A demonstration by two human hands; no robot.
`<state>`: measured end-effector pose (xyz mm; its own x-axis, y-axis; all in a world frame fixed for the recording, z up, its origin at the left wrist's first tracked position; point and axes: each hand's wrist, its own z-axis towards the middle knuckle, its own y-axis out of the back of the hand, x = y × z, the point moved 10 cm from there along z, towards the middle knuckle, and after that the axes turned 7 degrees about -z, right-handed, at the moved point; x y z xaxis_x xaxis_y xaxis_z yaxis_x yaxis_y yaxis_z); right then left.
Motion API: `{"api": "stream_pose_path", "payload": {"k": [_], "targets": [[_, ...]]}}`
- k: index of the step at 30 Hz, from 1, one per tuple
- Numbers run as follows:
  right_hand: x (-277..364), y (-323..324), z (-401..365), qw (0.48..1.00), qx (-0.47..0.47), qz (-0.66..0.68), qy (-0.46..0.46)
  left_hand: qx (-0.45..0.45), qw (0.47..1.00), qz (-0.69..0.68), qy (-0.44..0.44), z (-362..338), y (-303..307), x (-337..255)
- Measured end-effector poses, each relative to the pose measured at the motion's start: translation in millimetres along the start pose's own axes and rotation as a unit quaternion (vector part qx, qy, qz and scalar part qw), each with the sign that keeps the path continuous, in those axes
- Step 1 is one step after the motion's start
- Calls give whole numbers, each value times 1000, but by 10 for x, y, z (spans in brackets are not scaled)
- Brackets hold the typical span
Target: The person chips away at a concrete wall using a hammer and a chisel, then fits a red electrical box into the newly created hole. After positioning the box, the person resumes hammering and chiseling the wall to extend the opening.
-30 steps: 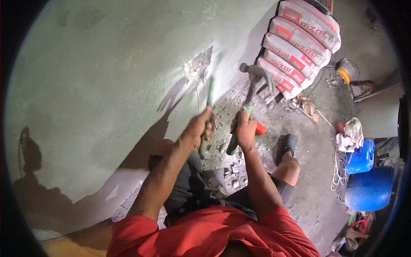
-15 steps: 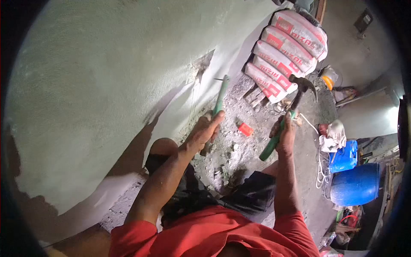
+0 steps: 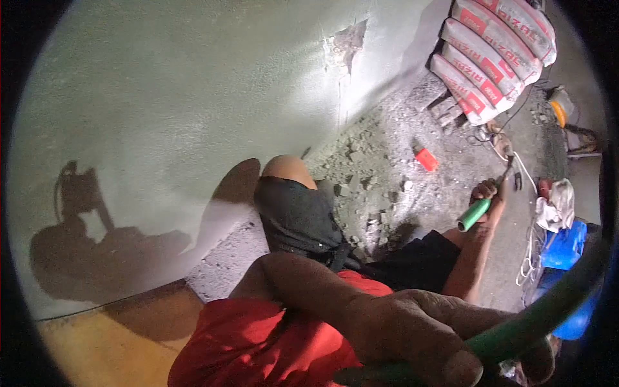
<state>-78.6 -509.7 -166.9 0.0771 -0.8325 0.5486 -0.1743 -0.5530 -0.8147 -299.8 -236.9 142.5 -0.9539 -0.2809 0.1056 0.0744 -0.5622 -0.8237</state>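
My left hand is raised close to the camera, its fingers wrapped round a long green rod-like tool that points toward the right edge. The tool's far end is out of clear view, so its exact kind does not show. Lower down and farther off, my right hand grips a claw hammer by its green handle, its head pointing away from me. A rough-edged hole is cut in the grey plastered wall. Broken rubble lies on the floor beneath it.
Stacked cement sacks stand along the wall at upper right. A small red block-shaped object lies on the dusty floor. White cord, a blue jerrycan and a blue drum are on the right. A yellowish board lies lower left.
My left hand has come up and to the right toward the camera with the green tool. My right hand has shifted right with the hammer. The view has turned left.
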Motion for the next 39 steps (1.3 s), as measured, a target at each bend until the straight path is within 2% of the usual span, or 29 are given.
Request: {"api": "stream_pose_path", "payload": {"k": [2, 3, 4, 5, 6, 8, 9, 11, 12, 13, 14, 16, 19, 21, 22, 23, 24, 25, 27, 28, 30, 34, 36, 37, 38, 39], "targets": [[45, -83, -96, 1000, -28, -2, 7, 3, 1000, 26, -7, 7, -27, 22], [36, -158, -78, 1000, 20, 17, 8, 1, 999, 43, -10, 4, -22, 16], [63, -99, -105, 1000, -11, -7, 13, 1, 998, 59, -17, -5, -36, -18], [66, -79, -101, 999, 31, -13, -9, 4, 997, 75, -22, -11, -48, -25], [153, 54, -114, 996, -27, -80, 16, 7, 995, 94, -28, -43, -57, -74], [-9, -178, -156, 987, 152, 12, -51, 10, 990, 132, -42, -133, -99, -164], [-17, -33, -107, 990, 125, 33, -48, 10, 988, 148, -49, -165, -96, -207], [56, 222, -135, 991, -118, -63, 8, 20, 981, 188, -43, -235, -88, -197], [-20, 735, 142, 993, -104, -51, 4, 23, 978, 204, -41, -269, -90, -183], [-9, 277, -14, 997, -43, -69, 0, 27, 976, 214, -43, -302, -94, -190], [-49, 123, -117, 995, -103, -11, -8, 27, 974, 221, -47, -328, -82, -232], [-180, 39, -129, 993, -103, 42, -32, 25, 969, 235, -68, -370, -80, -315], [-205, -37, -112, 995, -96, 19, -25, 21, 957, 277, -79, -449, -79, -405], [-250, -63, -78, 998, -54, 28, -34, -28, 951, 292, -102, -520, 44, -575], [-262, -121, -95, 998, -52, 25, -38, -89, 953, 267, -109, -604, 192, -714], [-272, -152, -119, 995, -88, 22, -34, -193, 897, 330, -220, -706, 343, -995], [-303, -172, -87, 996, -83, 19, -38, -247, 803, 475, -260, -733, 393, -1291], [-269, -186, -109, 996, -71, 24, -46, -346, 671, 593, -279, -767, 478, -1511], [-347, -200, -37, 996, -63, 13, -64, -452, 481, 718, -222, -1070, 716, -2036], [-385, -195, -6, 996, -56, 0, -67, -462, 474, 715, -224, -1179, 767, -2199], [-494, -206, -15, 994, -63, 3, -93, -527, 419, 721, -162, -1409, 929, -2464], [-537, -191, -25, 993, -74, -43, -84, -557, 406, 703, -175, -1576, 913, -2840], [-542, -213, -53, 991, -94, -49, -78, -578, 378, 703, -172, -1619, 839, -3039], [-508, -207, -51, 990, -93, -80, -64, -585, 335, 723, -151, -1629, 794, -3139], [-478, -206, -59, 988, -94, -110, -51, -586, 333, 723, -149, -1646, 786, -3247], [-472, -242, -67, 988, -88, -120, -43, -593, 292, 739, -130, -1669, 769, -3368]]}}
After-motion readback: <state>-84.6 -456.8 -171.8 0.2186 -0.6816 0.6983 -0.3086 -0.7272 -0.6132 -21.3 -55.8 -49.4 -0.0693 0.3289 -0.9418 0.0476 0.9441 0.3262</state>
